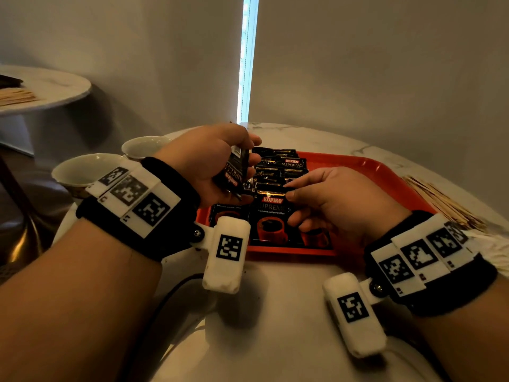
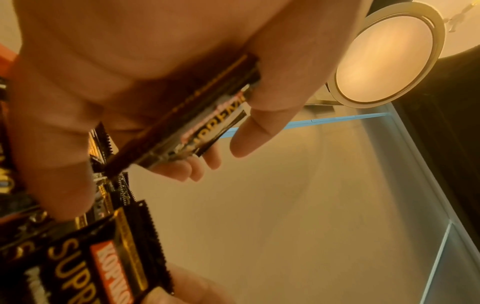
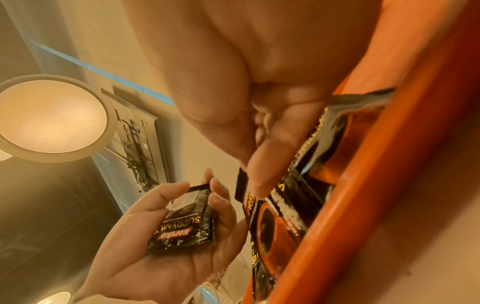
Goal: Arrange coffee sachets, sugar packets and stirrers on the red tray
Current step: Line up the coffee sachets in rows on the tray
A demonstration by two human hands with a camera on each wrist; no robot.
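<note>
A red tray lies on the marble table, with rows of black Kopiko coffee sachets overlapping on its left half. My left hand hovers over the tray's left edge and grips a small stack of sachets between thumb and fingers; the left wrist view shows that stack edge-on. My right hand pinches the top edge of the nearest sachet on the tray with thumb and forefinger. In the right wrist view a fingertip lies on that sachet, beside the tray rim.
Wooden stirrers lie in a pile on the table right of the tray, with white paper items just in front of them. Two pale cups stand to the left. A second round table at far left carries more stirrers.
</note>
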